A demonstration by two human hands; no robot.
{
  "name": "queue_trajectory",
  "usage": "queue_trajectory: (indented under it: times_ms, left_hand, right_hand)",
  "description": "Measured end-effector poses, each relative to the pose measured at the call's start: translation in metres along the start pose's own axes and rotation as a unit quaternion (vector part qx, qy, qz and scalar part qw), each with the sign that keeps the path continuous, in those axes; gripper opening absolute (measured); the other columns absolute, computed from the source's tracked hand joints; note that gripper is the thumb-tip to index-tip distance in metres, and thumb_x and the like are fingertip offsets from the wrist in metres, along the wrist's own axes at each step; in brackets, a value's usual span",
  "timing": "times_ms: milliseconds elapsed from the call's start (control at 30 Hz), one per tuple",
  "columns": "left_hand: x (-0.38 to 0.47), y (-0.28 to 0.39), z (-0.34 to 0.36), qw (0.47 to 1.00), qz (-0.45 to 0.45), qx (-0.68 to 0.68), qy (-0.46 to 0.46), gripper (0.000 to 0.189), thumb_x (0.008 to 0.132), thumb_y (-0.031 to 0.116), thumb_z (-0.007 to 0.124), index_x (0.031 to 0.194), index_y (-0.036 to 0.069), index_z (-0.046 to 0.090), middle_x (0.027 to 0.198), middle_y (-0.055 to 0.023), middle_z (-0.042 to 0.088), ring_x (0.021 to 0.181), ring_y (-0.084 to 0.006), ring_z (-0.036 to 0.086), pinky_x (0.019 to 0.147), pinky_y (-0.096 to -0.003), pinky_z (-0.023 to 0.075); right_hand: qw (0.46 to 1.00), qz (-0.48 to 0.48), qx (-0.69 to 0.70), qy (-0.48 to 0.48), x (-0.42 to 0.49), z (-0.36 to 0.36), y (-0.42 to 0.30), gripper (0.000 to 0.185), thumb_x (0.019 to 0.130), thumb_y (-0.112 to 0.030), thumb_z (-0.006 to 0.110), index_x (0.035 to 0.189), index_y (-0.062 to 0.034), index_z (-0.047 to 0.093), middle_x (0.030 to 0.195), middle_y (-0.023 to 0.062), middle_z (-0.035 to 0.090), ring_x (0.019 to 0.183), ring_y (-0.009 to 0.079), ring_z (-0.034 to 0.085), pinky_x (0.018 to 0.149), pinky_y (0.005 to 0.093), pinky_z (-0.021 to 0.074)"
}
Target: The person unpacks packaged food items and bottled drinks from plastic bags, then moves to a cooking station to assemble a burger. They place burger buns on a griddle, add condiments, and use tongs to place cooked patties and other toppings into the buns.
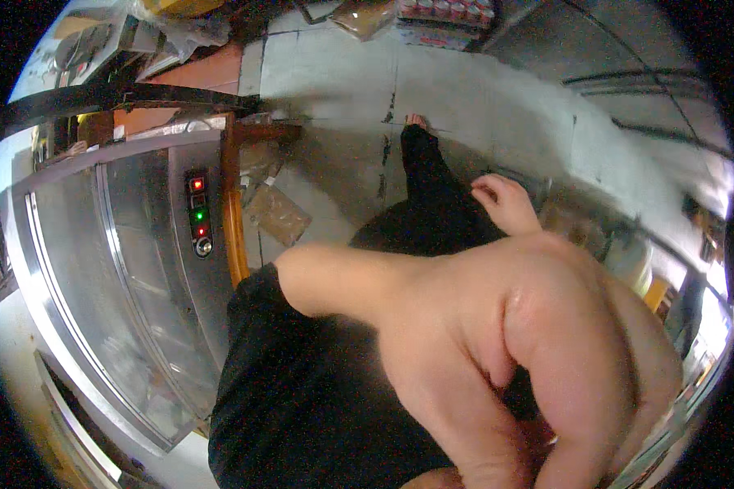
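Very close to the camera, my left hand (514, 330) fills the lower right, its bare forearm coming out of a black sleeve (251, 342) on the left. Its fingers bend down towards the bottom edge, where the tips are cut off. Whether they touch anything is hidden. Farther off, my right hand (506, 198) hangs beside a black trouser leg (425, 165), fingers loosely curled and apart from the thumb. Nothing shows in it. Its forearm disappears behind the left hand. A foot (416, 119) rests on the tiled floor.
Left of me stands a metal cabinet with glazed doors (147, 257) and a control panel (200, 214) with red and green lights. A clear plastic bag (281, 214) with brown contents lies on the floor (342, 73). Shrink-wrapped cans (446, 12) stand at the far edge.
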State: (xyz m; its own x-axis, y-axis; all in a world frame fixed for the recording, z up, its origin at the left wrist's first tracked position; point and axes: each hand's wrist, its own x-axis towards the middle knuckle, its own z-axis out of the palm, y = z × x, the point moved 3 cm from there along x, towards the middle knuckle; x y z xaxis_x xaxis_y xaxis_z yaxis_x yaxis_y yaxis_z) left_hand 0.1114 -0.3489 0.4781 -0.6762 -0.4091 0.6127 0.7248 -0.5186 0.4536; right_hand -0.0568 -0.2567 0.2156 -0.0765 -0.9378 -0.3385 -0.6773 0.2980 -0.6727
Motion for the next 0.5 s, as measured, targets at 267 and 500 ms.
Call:
queue_trajectory:
  times_ms: [267, 500]
  left_hand:
    - [0.118, 0.055, -0.135, 0.998, 0.017, 0.010, 0.060, 0.018, 0.098, 0.015, 0.067, 0.084, 0.004, 0.071, 0.084, -0.0085, 0.070, 0.073, -0.0196, 0.065, 0.065, -0.0343, 0.0519]
    - [0.144, 0.023, -0.360, 0.978, -0.105, 0.078, 0.160, 0.019, 0.098, 0.013, 0.066, 0.082, 0.003, 0.070, 0.084, -0.0099, 0.070, 0.073, -0.0206, 0.066, 0.066, -0.0355, 0.0525]
  right_hand:
    - [0.985, 0.051, -0.028, -0.165, 0.257, -0.083, 0.000, 0.029, 0.097, -0.020, 0.069, 0.122, -0.0048, 0.068, 0.103, 0.0137, 0.075, 0.090, 0.0231, 0.071, 0.083, 0.0380, 0.0567]
    - [0.988, 0.113, 0.108, 0.002, 0.397, -0.111, 0.148, 0.035, 0.099, -0.031, 0.068, 0.126, -0.0090, 0.067, 0.115, 0.0106, 0.074, 0.103, 0.0273, 0.071, 0.092, 0.0404, 0.0562]
